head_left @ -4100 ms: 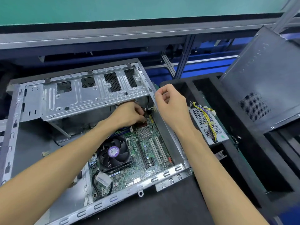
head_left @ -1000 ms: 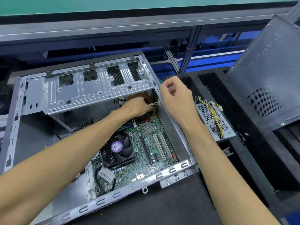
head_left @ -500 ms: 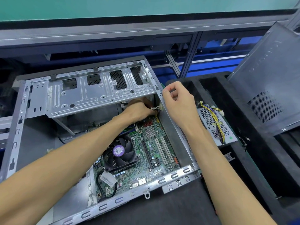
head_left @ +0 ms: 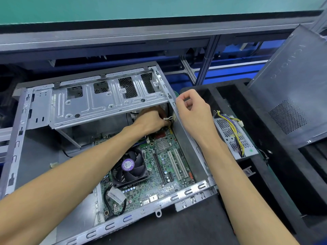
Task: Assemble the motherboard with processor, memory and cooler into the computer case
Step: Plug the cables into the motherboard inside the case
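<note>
The open metal computer case (head_left: 19,138) lies on its side. Inside it sits the green motherboard (head_left: 164,167) with a black cooler fan (head_left: 130,167) on top. My left hand (head_left: 152,120) reaches deep into the case under the drive cage (head_left: 99,103), its fingers curled around a small white cable tie (head_left: 169,119) near the board's far corner. My right hand (head_left: 192,110) hovers at the case's right wall, thumb and forefinger pinching something thin and white at the rim; what it is I cannot make out.
A power supply (head_left: 233,137) with yellow and purple wires lies in the black foam tray (head_left: 283,174) to the right. A grey case side panel (head_left: 297,82) leans at far right. A green-topped bench (head_left: 141,7) runs along the back.
Both hands stay at the case's far right corner, with the white tie now showing between them. The view has shifted slightly.
</note>
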{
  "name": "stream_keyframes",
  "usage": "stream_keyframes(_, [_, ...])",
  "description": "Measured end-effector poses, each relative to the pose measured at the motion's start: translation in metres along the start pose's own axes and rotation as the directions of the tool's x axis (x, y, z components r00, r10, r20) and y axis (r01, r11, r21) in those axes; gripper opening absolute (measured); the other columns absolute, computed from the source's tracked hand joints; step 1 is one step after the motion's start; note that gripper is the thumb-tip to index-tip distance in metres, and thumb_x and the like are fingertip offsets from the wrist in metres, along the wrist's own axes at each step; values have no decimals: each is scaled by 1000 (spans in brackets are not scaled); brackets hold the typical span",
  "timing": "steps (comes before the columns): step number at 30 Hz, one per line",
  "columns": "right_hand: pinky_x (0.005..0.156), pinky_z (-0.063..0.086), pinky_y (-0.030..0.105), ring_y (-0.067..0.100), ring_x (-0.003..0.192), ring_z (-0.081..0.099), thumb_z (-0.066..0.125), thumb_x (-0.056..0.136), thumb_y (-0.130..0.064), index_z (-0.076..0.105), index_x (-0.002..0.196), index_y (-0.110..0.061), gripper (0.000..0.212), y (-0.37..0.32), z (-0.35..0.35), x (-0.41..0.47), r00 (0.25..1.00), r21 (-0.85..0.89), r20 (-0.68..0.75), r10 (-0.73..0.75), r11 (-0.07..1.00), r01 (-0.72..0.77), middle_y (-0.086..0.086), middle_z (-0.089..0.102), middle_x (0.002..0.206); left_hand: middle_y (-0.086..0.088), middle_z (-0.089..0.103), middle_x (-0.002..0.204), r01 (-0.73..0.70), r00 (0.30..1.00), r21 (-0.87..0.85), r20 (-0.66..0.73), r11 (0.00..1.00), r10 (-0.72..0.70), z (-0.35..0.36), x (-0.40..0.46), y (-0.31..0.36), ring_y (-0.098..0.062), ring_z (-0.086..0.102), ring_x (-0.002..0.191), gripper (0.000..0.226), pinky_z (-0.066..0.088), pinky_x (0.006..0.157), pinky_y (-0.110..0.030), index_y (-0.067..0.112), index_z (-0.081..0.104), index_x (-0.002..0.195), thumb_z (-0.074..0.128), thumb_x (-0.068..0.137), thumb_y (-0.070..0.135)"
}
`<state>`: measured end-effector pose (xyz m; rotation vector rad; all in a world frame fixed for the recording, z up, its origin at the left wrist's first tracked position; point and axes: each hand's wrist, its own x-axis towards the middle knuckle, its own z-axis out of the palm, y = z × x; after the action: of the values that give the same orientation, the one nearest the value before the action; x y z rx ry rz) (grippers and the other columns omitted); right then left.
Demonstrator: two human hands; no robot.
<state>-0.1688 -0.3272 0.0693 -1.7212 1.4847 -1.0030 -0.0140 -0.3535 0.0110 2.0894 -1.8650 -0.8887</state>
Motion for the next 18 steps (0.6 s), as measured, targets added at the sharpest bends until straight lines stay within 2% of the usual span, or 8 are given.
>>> stream_keyframes(2, [59, 41, 19, 1, 64, 52, 53, 98, -30, 60, 94, -25, 9, -1, 0, 0, 1000, 0, 2, -2, 1000, 2, -5, 59, 74, 8, 62, 64, 16, 1000, -25, 11, 1000, -16, -1, -2, 0, -7, 56, 57, 31, 34, 45, -22, 28, 61, 69, 66, 86, 54])
stream_keyframes(4, [59, 42, 20, 1, 63, 51, 53, 99, -30, 60, 94, -23, 10, -1, 0, -1, 1000, 1, 0, -4, 1000, 4, -3, 60, 75, 1, 68, 70, 25, 1000, -78, 12, 997, -24, -1, -4, 0, -13, 61, 62, 31, 42, 47, -25, 22, 69, 78, 71, 81, 52])
stream_keyframes(7, [60, 44, 21, 2, 63, 52, 53, 99, -30, 60, 95, -24, 10, -2, 0, -1, 1000, 7, 3, 1, 1000, -1, -1, 61, 76, -10, 73, 88, -23, 999, -186, -40, 982, 16, 4, -7, 2, -25, 68, 80, 30, 53, 66, -35, 16, 70, 81, 79, 76, 44])
stream_keyframes(11, [64, 47, 25, 6, 69, 54, 53, 99, -30, 60, 95, -25, 9, -2, -1, -1, 1000, 6, 6, 3, 1000, -3, -1, 62, 79, -3, 72, 94, -49, 997, -186, -75, 981, 35, 5, -9, 4, -20, 67, 83, 22, 49, 63, -27, 31, 58, 76, 78, 79, 40])
stream_keyframes(15, [62, 45, 21, 3, 66, 52, 53, 99, -30, 60, 95, -25, 9, -2, -1, -1, 1000, 8, 9, 5, 1000, -5, -2, 60, 78, -2, 72, 90, -47, 998, -183, -60, 982, 37, 4, -7, -1, -16, 65, 75, 19, 47, 59, -26, 31, 60, 75, 74, 82, 42])
stream_keyframes(18, [62, 45, 22, 6, 68, 54, 53, 99, -29, 60, 96, -24, 10, -3, -1, -1, 1000, 8, 11, 6, 1000, -6, -1, 61, 79, -1, 71, 91, -42, 998, -173, -56, 984, 33, 4, -5, -3, -16, 65, 79, 19, 51, 66, -29, 27, 65, 81, 75, 81, 43])
